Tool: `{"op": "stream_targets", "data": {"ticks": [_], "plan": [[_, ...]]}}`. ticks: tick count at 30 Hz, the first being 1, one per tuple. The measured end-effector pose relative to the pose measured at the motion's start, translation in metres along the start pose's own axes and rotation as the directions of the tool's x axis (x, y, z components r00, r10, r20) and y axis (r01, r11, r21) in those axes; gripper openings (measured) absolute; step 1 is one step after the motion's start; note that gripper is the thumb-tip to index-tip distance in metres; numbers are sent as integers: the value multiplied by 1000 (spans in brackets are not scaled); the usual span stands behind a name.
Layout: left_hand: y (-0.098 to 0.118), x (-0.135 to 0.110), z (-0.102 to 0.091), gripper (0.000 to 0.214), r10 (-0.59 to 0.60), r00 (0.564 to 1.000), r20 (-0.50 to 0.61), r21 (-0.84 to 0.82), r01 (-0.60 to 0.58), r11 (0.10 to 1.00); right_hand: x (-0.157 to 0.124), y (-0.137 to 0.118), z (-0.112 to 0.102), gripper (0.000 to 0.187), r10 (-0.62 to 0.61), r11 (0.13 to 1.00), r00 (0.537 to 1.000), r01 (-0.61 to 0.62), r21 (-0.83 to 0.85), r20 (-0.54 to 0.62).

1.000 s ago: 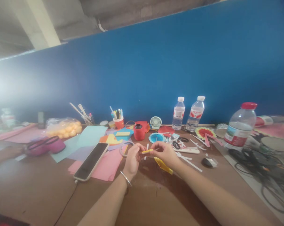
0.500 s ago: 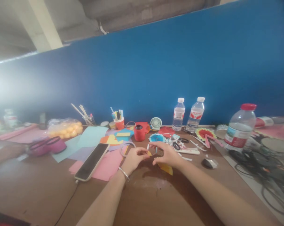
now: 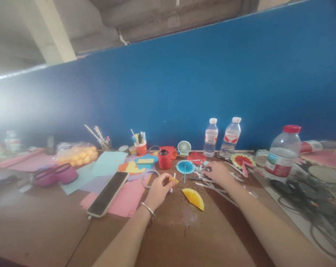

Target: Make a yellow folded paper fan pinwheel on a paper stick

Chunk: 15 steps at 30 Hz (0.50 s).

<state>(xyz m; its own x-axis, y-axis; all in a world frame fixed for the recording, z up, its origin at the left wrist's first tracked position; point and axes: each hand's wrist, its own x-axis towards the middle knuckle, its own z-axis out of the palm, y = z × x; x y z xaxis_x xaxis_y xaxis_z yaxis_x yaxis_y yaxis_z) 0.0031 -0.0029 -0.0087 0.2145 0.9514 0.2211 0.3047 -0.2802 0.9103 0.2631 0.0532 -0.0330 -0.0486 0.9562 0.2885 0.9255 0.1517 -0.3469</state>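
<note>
A: We've got the left hand (image 3: 159, 190) low over the brown wooden surface (image 3: 168, 237), its grip pinched narrow on a small folded yellow paper piece (image 3: 173, 180), held just above the boards.

B: And just to its right, flat on the surface, we see the pleated yellow paper fan (image 3: 194, 197), ribbed and spread to a half-circle, untouched.

A: The right hand (image 3: 218, 173) is farther back, fingers resting on a heap of thin white paper strips and black-handled scissors (image 3: 208, 171). We cannot tell whether that grip has closed on anything; the fingertips are blurred.

B: Behind the hands we see a round blue pleated paper rosette on a stick (image 3: 185, 167) and a squat red cylindrical cup (image 3: 164, 159).

A: To the left, a glossy dark smartphone (image 3: 108, 193) lies on smooth pink paper sheets (image 3: 126, 198).
</note>
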Motion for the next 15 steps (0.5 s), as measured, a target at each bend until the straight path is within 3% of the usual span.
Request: {"op": "stream_targets", "data": {"ticks": [6, 9, 12, 15], "plan": [[-7, 1, 3, 22, 17, 1000, -26, 38, -16, 999, -3, -17, 2, 18, -68, 995, 998, 68, 69, 10], [-11, 2, 4, 22, 25, 999, -40, 53, -23, 998, -4, -22, -4, 21, -95, 987, 990, 108, 117, -106], [-13, 3, 4, 22, 32, 997, -76, 64, -27, 998, -2, -14, -9, 30, 92, 995, 959, -80, 53, -267], [-13, 4, 5, 23, 30, 992, -122, 71, -22, 997, 1, 1, -10, 33, 275, 946, 953, -292, -140, -130]]}}
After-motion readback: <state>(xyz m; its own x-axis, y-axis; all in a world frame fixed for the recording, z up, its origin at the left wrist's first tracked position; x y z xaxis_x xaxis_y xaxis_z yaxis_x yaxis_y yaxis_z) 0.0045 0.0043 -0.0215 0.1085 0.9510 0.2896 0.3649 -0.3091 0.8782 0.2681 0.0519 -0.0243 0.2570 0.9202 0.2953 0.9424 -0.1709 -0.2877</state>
